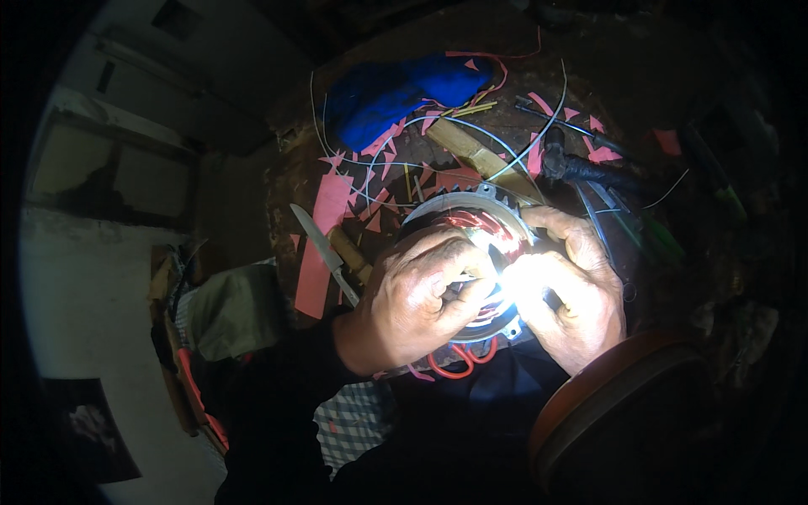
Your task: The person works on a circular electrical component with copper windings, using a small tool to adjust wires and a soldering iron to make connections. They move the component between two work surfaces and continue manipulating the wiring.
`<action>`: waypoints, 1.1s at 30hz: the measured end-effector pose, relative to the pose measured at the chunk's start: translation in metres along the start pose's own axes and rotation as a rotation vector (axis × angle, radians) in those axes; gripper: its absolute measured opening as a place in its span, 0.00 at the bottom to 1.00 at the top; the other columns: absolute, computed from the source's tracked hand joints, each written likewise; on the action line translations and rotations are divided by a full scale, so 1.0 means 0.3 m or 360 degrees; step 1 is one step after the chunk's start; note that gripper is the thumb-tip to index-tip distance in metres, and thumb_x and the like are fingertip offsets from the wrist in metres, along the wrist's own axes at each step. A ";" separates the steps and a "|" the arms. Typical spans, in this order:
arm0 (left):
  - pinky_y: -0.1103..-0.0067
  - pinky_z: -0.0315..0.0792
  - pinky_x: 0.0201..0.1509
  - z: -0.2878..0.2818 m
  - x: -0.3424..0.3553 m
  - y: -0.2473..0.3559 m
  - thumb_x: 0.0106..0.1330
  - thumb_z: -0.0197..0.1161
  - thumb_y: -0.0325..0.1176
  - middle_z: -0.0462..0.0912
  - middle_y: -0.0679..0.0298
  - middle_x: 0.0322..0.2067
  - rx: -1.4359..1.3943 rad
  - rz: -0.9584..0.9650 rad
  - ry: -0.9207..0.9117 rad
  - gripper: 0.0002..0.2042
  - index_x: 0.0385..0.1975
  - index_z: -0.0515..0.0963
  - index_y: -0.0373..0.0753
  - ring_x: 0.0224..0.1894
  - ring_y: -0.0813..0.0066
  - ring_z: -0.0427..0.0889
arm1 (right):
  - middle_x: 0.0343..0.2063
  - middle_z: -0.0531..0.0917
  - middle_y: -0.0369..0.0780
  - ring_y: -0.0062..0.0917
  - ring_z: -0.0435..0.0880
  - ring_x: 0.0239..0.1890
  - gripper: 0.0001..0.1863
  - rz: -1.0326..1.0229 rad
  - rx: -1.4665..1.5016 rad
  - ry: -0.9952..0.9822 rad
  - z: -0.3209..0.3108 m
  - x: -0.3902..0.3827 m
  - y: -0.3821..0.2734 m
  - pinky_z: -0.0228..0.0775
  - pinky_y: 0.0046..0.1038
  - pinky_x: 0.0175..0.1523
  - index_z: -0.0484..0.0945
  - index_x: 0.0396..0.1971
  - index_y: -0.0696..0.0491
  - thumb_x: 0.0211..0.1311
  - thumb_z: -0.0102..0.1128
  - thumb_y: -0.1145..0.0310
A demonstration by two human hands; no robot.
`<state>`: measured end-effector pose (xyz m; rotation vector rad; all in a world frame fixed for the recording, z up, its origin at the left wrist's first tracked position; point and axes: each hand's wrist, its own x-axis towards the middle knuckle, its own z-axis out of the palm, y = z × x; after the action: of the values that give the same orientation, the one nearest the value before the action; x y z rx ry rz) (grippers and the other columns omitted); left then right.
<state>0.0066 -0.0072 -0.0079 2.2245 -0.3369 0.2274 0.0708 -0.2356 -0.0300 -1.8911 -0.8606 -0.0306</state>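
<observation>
A round metal motor stator (488, 198) with a finned rim and reddish copper windings sits on the worktable in front of me. My left hand (421, 290) is over its left side, thumb and fingers pinched together. From the right, my right hand (572, 295) reaches over the stator's other side, its fingers curled and pinched too. The fingertips of both hands come close together above the windings. Strong glare there hides whatever they pinch. Red looped handles (459, 362), like those of scissors, stick out below the stator.
Left of the stator lie a knife (320, 236) and a pink paper strip (311, 286). Beyond are a blue cloth (396, 88), pink scraps, bent wires and a wooden stick (480, 156). A dark hammer-like tool (581, 168) lies far right. A dark orange-rimmed object (589, 404) stands near right.
</observation>
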 end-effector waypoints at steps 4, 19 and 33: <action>0.68 0.85 0.52 -0.011 0.004 0.002 0.65 0.78 0.20 0.91 0.55 0.42 0.0056 0.0006 -0.0044 0.12 0.45 0.85 0.35 0.45 0.59 0.92 | 0.65 0.83 0.53 0.48 0.86 0.64 0.09 0.0026 0.0038 0.0012 0.009 -0.001 0.003 0.82 0.45 0.68 0.89 0.44 0.57 0.65 0.75 0.76; 0.62 0.86 0.56 -0.096 -0.047 0.000 0.66 0.76 0.21 0.94 0.53 0.46 0.0464 0.0284 -0.0109 0.12 0.49 0.90 0.33 0.49 0.52 0.94 | 0.63 0.85 0.52 0.47 0.86 0.64 0.11 -0.0044 0.0006 0.0058 0.010 -0.004 0.009 0.83 0.43 0.66 0.89 0.44 0.58 0.62 0.77 0.77; 0.66 0.89 0.56 -0.084 -0.003 0.036 0.65 0.78 0.22 0.93 0.53 0.47 0.0379 0.0278 -0.0249 0.15 0.52 0.91 0.34 0.49 0.54 0.93 | 0.61 0.85 0.50 0.48 0.87 0.63 0.12 -0.0188 -0.0077 0.0051 0.008 -0.001 0.002 0.83 0.43 0.66 0.87 0.47 0.58 0.63 0.74 0.78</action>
<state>0.0010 0.0063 0.0155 2.4560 -0.6185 0.1952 0.0700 -0.2340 -0.0316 -1.8779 -0.9561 -0.1550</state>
